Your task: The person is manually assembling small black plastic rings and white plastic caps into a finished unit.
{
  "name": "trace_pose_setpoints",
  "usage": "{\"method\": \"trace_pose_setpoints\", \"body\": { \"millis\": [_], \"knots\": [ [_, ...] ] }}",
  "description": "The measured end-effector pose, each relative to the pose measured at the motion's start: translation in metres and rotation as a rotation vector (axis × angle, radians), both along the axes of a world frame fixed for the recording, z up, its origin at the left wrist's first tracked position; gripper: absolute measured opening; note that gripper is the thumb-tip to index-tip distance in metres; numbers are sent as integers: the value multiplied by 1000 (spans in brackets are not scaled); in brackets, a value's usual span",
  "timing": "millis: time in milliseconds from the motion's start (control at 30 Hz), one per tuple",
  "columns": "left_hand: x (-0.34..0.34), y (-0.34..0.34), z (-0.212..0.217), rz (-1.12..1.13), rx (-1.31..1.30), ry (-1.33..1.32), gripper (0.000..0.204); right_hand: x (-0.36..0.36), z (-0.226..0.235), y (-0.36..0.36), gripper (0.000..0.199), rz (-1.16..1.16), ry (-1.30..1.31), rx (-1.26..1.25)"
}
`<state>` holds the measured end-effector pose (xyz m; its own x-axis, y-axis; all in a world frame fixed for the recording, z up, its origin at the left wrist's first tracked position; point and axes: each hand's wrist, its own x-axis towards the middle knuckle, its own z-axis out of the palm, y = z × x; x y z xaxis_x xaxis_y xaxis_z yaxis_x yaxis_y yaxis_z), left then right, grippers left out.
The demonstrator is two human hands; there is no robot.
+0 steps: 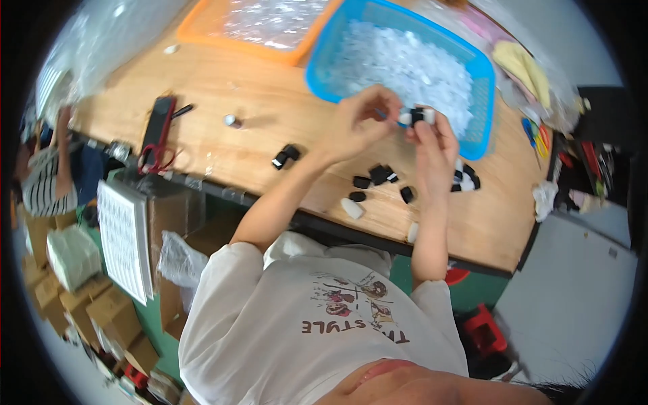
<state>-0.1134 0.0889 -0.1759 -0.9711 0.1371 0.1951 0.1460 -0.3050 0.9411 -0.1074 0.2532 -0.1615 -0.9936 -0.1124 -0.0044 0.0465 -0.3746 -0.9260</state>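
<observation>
Both my hands are raised over the wooden table point(270, 101), close to the front edge of a blue plastic basket point(399, 13) full of small white translucent pieces point(405, 57). My right hand point(437, 140) pinches a small black-and-white plastic part point(418, 116) between thumb and fingers. Just left of that part, my left hand point(368, 121) has its thumb and fingertips drawn together; a small bluish bit shows there, too blurred to name. On the table below lie several small black pieces point(380, 174), a white oval piece point(352, 208) and a black-and-white cluster point(466, 178) beside my right wrist.
An orange tray point(236, 50) with clear plastic pieces stands beside the basket. At left lie a dark phone-like slab point(158, 121), red-handled scissors point(160, 158) and a small cylinder point(233, 121). More scissors point(542, 140) lie at right. Another person point(50, 179) is at far left.
</observation>
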Motion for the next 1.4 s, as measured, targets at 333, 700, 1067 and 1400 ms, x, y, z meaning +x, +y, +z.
{"method": "trace_pose_setpoints", "body": {
  "millis": [333,700,1067,1400],
  "knots": [
    [2,0,10,-55,-27,36,6,3,9,1,29,17,46,21],
    [4,-2,-2,-290,252,59,9,22,31,0,33,-365,764,725],
    [7,6,-5,-301,417,-41,23,25,36,3,40,-389,853,706],
    [8,5,-9,-363,490,-7,19,27,32,0,43,-417,899,632]
  ]
}}
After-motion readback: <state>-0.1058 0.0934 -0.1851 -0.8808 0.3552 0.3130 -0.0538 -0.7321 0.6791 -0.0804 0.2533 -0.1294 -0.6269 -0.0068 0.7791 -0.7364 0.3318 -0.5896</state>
